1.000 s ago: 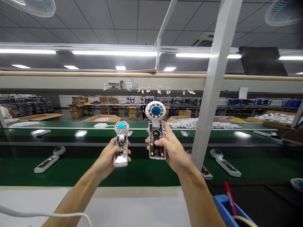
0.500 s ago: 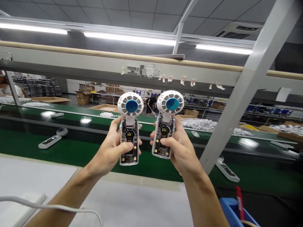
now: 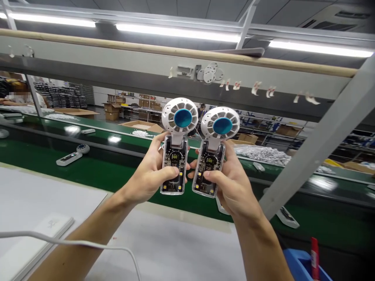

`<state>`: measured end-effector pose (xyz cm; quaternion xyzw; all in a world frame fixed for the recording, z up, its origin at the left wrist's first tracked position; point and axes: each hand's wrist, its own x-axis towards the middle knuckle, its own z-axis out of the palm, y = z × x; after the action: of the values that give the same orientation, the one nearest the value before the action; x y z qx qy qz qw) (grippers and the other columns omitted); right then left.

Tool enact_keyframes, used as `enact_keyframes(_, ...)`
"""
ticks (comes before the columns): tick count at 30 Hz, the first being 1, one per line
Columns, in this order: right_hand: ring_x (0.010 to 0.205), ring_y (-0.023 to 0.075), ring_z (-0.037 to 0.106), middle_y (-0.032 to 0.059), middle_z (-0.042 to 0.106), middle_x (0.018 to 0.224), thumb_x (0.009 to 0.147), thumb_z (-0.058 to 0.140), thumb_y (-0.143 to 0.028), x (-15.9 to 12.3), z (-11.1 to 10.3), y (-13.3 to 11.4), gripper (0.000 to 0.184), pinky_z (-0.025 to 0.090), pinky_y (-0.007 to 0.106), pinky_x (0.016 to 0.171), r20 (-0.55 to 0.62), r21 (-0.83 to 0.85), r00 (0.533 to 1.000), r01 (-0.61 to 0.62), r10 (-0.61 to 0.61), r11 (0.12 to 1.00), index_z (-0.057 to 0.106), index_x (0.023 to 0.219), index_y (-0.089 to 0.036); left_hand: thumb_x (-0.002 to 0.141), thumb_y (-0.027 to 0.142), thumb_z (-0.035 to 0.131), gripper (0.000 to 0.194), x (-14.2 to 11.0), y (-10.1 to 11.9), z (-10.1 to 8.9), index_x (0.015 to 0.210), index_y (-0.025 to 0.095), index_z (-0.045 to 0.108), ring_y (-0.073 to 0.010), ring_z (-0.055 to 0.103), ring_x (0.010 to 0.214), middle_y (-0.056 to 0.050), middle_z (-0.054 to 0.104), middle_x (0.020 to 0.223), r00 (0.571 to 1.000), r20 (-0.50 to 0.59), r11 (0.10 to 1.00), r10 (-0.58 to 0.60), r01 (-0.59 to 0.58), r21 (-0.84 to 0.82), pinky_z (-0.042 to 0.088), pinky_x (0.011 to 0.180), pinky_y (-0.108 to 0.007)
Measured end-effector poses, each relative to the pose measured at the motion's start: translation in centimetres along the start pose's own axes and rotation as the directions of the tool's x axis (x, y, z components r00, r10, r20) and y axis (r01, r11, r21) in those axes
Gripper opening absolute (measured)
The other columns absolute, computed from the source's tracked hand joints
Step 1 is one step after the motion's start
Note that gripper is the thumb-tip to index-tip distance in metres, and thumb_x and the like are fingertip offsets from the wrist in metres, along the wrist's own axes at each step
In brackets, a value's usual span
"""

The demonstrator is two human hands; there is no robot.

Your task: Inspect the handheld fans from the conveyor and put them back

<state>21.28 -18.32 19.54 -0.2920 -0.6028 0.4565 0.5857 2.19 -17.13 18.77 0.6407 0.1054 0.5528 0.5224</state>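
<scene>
Two small handheld fans are held up side by side above the bench, their round white heads with blue centres facing me. My left hand [image 3: 149, 171] is closed around the left handheld fan [image 3: 175, 162], thumb pressed on the front of its clear body. In the same way my right hand [image 3: 231, 179] grips the right handheld fan [image 3: 208, 166], thumb on its front. Circuit boards and a lit digit display show through both clear bodies. Most of the fingers are hidden behind the fans.
A green conveyor belt [image 3: 96, 171] runs across, carrying another fan [image 3: 70, 157] and white parts. A slanted grey post [image 3: 316, 156] stands at right. Nearby are a white cable [image 3: 88, 242], a blue bin [image 3: 299, 263] with a red marker [image 3: 314, 255], and a person at far left.
The two fans have come closer together, the left one now slightly higher than the right. My view has shifted, and both hands keep their grip.
</scene>
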Motion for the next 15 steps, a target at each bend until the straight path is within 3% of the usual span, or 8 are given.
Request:
enact_keyframes(7, 0.093, 0.0271, 0.070, 0.0033, 0.071, 0.098, 0.070, 0.069, -0.015, -0.05, 0.08, 0.21, 0.086, 0.062, 0.037, 0.070, -0.022, -0.030, 1.000, 0.013, -0.013, 0.999, 0.033, 0.146, -0.034, 0.083, 0.013, 0.064, 0.069, -0.04, 0.07, -0.15, 0.137, 0.022, 0.022, -0.0199, 0.068, 0.072, -0.005, 0.066, 0.094, 1.000, 0.009, 0.999, -0.020, 0.020, -0.029, 0.059, 0.063, -0.030)
enact_keyframes(15, 0.085, 0.0257, 0.071, 0.0039, 0.072, 0.099, 0.068, 0.069, -0.017, 0.06, 0.32, 0.01, 0.090, 0.062, 0.038, 0.069, -0.009, 0.033, 0.999, -0.040, 0.040, 0.999, 0.030, 0.148, -0.033, 0.081, 0.014, 0.066, 0.074, 0.06, 0.30, 0.00, 0.138, 0.021, 0.020, -0.0219, 0.069, 0.073, -0.006, 0.065, 0.095, 0.999, -0.012, 0.996, -0.037, 0.036, -0.078, 0.058, 0.062, -0.031)
